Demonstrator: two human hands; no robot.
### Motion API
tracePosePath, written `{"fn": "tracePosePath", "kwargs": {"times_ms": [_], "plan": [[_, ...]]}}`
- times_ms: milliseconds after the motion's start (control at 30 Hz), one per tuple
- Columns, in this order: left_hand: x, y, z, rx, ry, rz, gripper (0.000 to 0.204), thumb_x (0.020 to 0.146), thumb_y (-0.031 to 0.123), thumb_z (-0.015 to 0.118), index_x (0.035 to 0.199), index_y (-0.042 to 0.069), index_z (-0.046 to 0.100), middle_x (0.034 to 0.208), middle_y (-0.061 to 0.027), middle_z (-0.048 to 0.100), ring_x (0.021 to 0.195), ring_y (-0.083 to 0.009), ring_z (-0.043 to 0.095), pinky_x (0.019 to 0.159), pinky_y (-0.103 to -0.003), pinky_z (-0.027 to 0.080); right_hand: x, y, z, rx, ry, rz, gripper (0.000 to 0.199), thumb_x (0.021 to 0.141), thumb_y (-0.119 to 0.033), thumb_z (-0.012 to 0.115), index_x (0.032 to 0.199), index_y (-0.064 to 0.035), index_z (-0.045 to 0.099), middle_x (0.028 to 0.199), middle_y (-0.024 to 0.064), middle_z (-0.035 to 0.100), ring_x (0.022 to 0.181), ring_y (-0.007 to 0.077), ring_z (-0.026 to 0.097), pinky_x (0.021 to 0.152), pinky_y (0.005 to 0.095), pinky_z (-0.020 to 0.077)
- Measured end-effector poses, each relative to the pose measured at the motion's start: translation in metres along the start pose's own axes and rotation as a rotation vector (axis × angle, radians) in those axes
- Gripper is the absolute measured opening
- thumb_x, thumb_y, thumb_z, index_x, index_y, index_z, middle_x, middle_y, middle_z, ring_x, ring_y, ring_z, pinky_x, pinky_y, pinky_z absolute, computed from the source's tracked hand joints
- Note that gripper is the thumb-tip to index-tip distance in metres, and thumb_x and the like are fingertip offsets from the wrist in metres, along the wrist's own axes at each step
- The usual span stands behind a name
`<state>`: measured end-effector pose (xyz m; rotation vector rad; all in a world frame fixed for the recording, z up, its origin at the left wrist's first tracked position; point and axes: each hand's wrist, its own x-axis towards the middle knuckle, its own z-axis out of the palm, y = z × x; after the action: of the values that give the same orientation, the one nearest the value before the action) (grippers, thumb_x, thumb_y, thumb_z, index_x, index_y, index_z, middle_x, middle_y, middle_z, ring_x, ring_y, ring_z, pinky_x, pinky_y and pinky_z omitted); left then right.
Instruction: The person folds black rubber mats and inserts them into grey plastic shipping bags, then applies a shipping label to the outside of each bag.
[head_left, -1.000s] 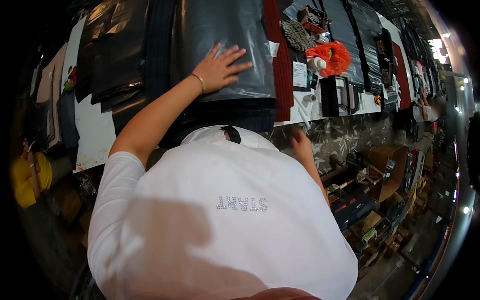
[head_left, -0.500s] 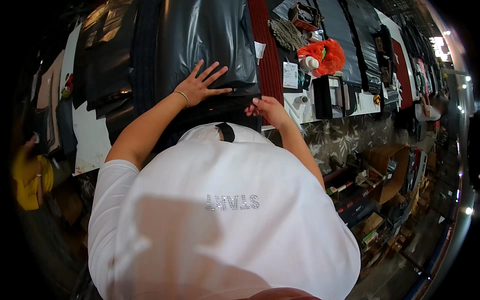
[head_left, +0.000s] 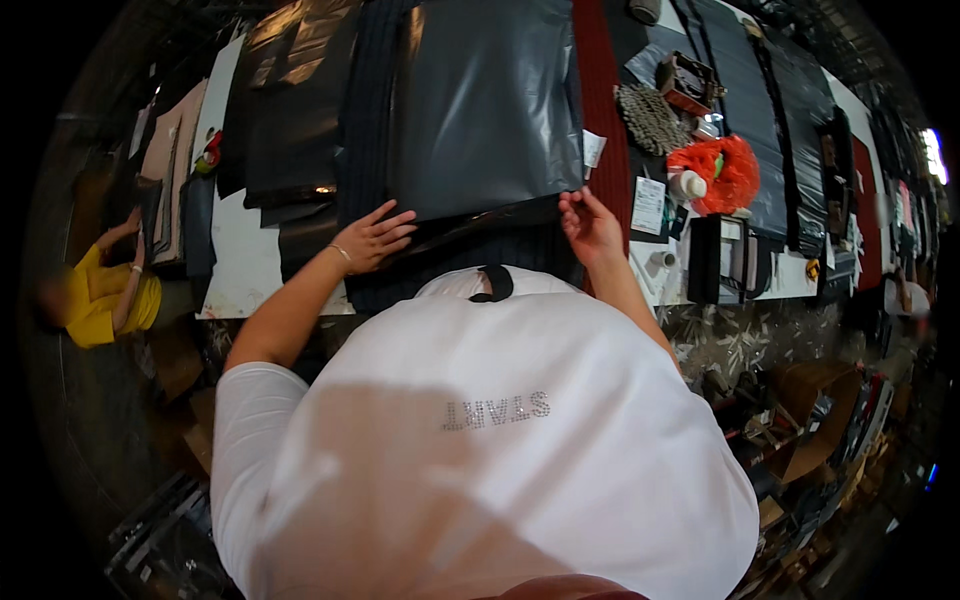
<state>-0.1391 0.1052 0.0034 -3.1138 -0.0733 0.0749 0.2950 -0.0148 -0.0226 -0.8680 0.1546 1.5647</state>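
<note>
In front of me a glossy black plastic bag point(head_left: 490, 110) lies flat on a stack of dark ribbed fabric point(head_left: 367, 120). My left hand point(head_left: 374, 240) rests by the bag's near left corner, fingers stretched out and slightly spread. At the near right corner, my right hand point(head_left: 592, 228) is closed in a pinch on the bag's edge. A darker strip point(head_left: 480, 232) shows below the bag's near edge, between my hands. Red ribbed fabric point(head_left: 602, 90) runs along the bag's right side, with a small white tag point(head_left: 593, 149) on it.
To the right lie an orange-red plastic bag point(head_left: 738, 178), a grey knotted coil point(head_left: 648, 120), a printed white sheet point(head_left: 648, 206) and a black box point(head_left: 705, 260). More black plastic point(head_left: 292, 130) covers the left. A person in yellow point(head_left: 115, 295) works at the far left.
My left hand has moved off the bag's top to its near left corner. My right hand has come to pinch the near right corner. The whole view has shifted.
</note>
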Motion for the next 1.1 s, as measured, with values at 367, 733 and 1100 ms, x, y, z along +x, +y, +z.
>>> {"fn": "tracePosePath", "kwargs": {"times_ms": [367,733,1100], "plan": [[0.078,0.050,-0.034,-0.509,0.743,-0.737,0.019,0.074,-0.008,0.069,0.082,0.002,0.055,0.091,-0.0095,0.062,0.103,-0.0303,0.068,0.079,-0.039,0.055,0.029,-0.040,-0.027,-0.035,0.121,-0.088,0.023,0.102,-0.026,0.061,0.094,-0.0054,0.065,0.105,0.0108,0.072,0.093,0.0215,0.071,0.074,0.0272,0.0569],[0.090,0.058,0.068,-0.807,1.074,-1.448,0.037,0.087,0.017,0.081,0.073,0.000,0.051,0.095,-0.0060,0.046,0.080,-0.0169,0.047,0.071,-0.030,0.043,-0.013,-0.054,0.016,-0.158,-0.038,-0.027,0.052,0.101,-0.044,0.058,0.131,-0.0020,0.060,0.123,0.0117,0.064,0.107,0.0218,0.063,0.091,0.0335,0.0512],[0.143,0.034,-0.060,-0.275,0.392,-0.747,0.061,0.089,0.037,0.071,0.145,0.027,0.050,0.157,-0.0087,0.034,0.148,-0.0327,0.028,0.122,-0.052,0.021,-0.042,0.026,0.067,-2.016,-0.697,-1.070,0.053,0.088,-0.019,0.070,0.138,-0.0091,0.058,0.144,0.0094,0.055,0.139,0.0266,0.047,0.117,0.0440,0.0363]]}}
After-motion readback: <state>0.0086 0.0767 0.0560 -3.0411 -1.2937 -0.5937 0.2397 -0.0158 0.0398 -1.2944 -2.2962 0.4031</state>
